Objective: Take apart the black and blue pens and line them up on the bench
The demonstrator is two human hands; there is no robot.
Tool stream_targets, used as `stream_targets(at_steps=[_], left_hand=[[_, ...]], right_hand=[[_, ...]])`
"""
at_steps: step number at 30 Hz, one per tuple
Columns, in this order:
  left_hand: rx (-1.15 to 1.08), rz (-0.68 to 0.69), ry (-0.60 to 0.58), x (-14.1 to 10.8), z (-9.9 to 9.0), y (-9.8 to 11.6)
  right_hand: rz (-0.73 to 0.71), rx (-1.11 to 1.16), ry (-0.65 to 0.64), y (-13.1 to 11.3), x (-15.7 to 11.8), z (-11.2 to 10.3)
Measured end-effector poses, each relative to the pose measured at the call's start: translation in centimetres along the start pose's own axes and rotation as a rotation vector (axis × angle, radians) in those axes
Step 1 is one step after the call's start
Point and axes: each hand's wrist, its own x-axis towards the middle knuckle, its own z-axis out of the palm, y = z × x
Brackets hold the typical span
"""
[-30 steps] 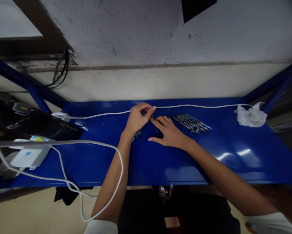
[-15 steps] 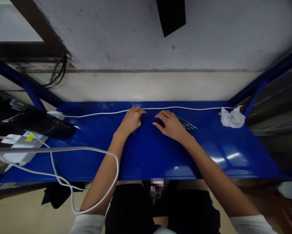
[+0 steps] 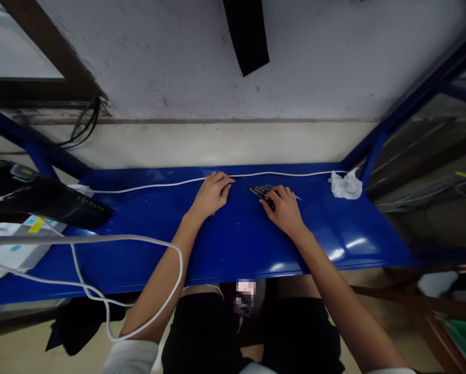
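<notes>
On the blue worktop (image 3: 236, 244), the left hand (image 3: 214, 193) rests half curled, thumb and forefinger narrowly apart, any hold hidden. The right hand (image 3: 284, 206), its fingertips a moment ago left of the black and blue pens (image 3: 259, 190), now reaches over that row, right of the left hand, fingers drawn in narrow, so handling shifts to these, though I cannot tell whether one is gripped
</notes>
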Motion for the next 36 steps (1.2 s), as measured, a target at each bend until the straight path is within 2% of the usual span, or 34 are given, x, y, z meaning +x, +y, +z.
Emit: stream_targets(at_steps=[3,7,13,15,25,28,31,34,36], left_hand=[[-0.032,0.048,0.034,0.1,0.6,0.8],[-0.06,0.059,0.019,0.1,1.1,1.8],[0.038,-0.141,-0.165,-0.1,1.1,2.2],[0.074,-0.177,-0.187,0.0,1.0,2.1],[0.018,-0.332,-0.131,0.0,0.8,1.4],[0.036,-0.382,-0.079,0.0,0.8,1.2],[-0.052,-0.395,0.025,0.2,1.1,1.3],[-0.516,-0.396,0.102,0.8,1.9,1.9],[-0.908,-0.484,0.184,1.1,2.5,2.5]], right_hand=[[-0.016,-0.022,0.002,0.3,0.1,0.2],[-0.024,0.022,0.054,0.7,0.0,0.7],[0.225,0.33,0.282,1.3,-0.3,1.0],[0.292,0.394,0.324,1.3,-0.4,0.9],[0.246,0.543,0.329,0.2,-0.5,-0.4],[0.216,0.671,0.259,-1.3,0.7,-1.0],[0.192,0.861,0.099,-3.5,3.2,-0.8],[0.311,1.323,-0.143,-5.5,5.8,0.3],[0.395,1.599,-0.315,-6.4,6.7,1.2]])
